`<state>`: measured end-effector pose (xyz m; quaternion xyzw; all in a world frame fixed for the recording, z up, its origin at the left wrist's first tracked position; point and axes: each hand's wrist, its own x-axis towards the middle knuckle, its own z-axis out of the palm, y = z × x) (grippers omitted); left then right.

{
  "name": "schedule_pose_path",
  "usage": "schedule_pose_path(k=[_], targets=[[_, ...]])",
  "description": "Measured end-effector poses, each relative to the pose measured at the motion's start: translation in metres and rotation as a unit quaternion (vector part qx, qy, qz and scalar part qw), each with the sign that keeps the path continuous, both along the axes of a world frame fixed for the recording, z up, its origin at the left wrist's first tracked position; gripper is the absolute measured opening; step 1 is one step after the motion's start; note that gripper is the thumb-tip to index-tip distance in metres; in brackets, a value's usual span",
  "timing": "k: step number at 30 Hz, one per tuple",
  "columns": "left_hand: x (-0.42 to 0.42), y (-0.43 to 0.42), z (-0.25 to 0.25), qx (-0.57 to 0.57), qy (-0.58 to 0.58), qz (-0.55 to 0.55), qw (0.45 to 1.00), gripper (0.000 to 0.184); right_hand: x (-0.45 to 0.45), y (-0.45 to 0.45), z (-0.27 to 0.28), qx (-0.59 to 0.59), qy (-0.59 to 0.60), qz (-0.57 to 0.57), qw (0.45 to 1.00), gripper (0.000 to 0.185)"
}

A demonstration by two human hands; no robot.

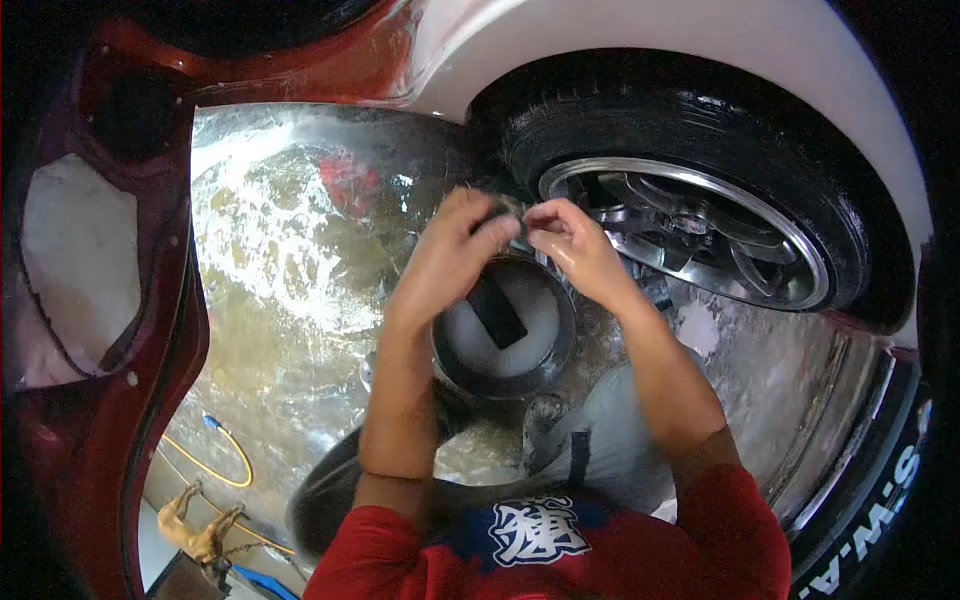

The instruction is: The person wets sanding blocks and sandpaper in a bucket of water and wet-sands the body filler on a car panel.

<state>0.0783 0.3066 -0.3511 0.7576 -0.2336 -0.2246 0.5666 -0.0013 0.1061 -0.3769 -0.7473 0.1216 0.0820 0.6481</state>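
Note:
Above a dark bucket, my left hand is curled closed around something small and dark that I cannot make out. Close beside it, my right hand pinches with thumb and fingertips at the same spot. Wet shine shows on the right hand. Whitish, cloudy liquid fills the bucket, and a black rectangular block slants in it. Just right of my hands stands a car wheel with a black tyre and a silver spoked rim.
Wet, foamy floor spreads to the left. A red open car door borders that side, and a white fender arches over the wheel. A yellow hose and a chained dog are at lower left.

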Motion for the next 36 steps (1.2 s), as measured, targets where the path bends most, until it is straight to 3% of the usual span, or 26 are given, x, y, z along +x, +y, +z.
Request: schedule_pose_path(k=[1,3,5,6,7,9,10,12,15,18,21,22,23,25,29,36], targets=[[0.001,0.005,0.008,0.136,-0.101,-0.093,0.981,0.033,-0.001,-0.005,-0.019,-0.005,0.023,0.012,1.0,0.027],[-0.015,-0.011,-0.002,0.396,-0.069,-0.284,0.871,0.039,-0.001,0.001,-0.033,-0.137,0.039,0.01,0.99,0.027],[-0.049,-0.027,-0.052,0.44,-0.051,-0.405,0.8,0.036,-0.004,0.011,-0.051,-0.26,-0.061,-0.001,0.964,0.031],[-0.07,-0.014,-0.099,0.397,-0.043,-0.406,0.822,0.033,0.0,0.017,-0.055,-0.264,-0.041,0.005,0.964,0.034],[-0.083,-0.022,-0.106,0.474,-0.026,-0.45,0.756,0.03,0.001,0.021,-0.05,-0.267,-0.01,0.046,0.963,0.042],[-0.123,0.007,-0.176,0.421,-0.096,-0.372,0.822,0.028,0.0,0.031,-0.057,-0.281,0.025,0.078,0.956,0.05],[-0.128,0.006,-0.169,0.452,-0.075,-0.359,0.813,0.028,-0.003,0.035,-0.055,-0.285,0.045,0.071,0.955,0.052],[-0.114,0.0,-0.14,0.472,-0.048,-0.329,0.816,0.028,-0.011,0.037,-0.082,-0.299,-0.002,0.056,0.953,0.054],[-0.09,-0.012,-0.062,0.401,-0.053,-0.258,0.877,0.028,-0.01,0.036,-0.055,-0.258,0.034,0.069,0.963,0.056],[-0.045,-0.032,0.078,0.24,-0.118,-0.143,0.953,0.029,-0.025,0.025,-0.117,-0.26,-0.246,0.043,0.933,0.062],[-0.014,-0.048,0.186,0.02,-0.173,-0.026,0.984,0.023,-0.009,0.035,-0.098,-0.243,-0.065,0.014,0.968,0.065],[-0.008,-0.059,0.223,-0.045,-0.254,-0.002,0.966,0.02,-0.008,0.033,-0.086,-0.253,0.002,0.029,0.967,0.066],[0.0,-0.073,0.257,-0.109,-0.33,0.022,0.937,0.017,-0.008,0.032,-0.083,-0.254,-0.004,0.028,0.967,0.066],[0.015,-0.104,0.304,-0.207,-0.339,0.035,0.917,0.016,-0.008,0.032,-0.082,-0.255,-0.016,0.025,0.966,0.064],[0.022,-0.162,0.354,-0.233,-0.338,0.08,0.908,0.015,-0.009,0.033,-0.085,-0.265,-0.043,0.015,0.963,0.065],[0.021,-0.153,0.328,-0.197,-0.47,0.09,0.856,0.013,-0.011,0.028,-0.072,-0.216,-0.013,0.029,0.976,0.067]])
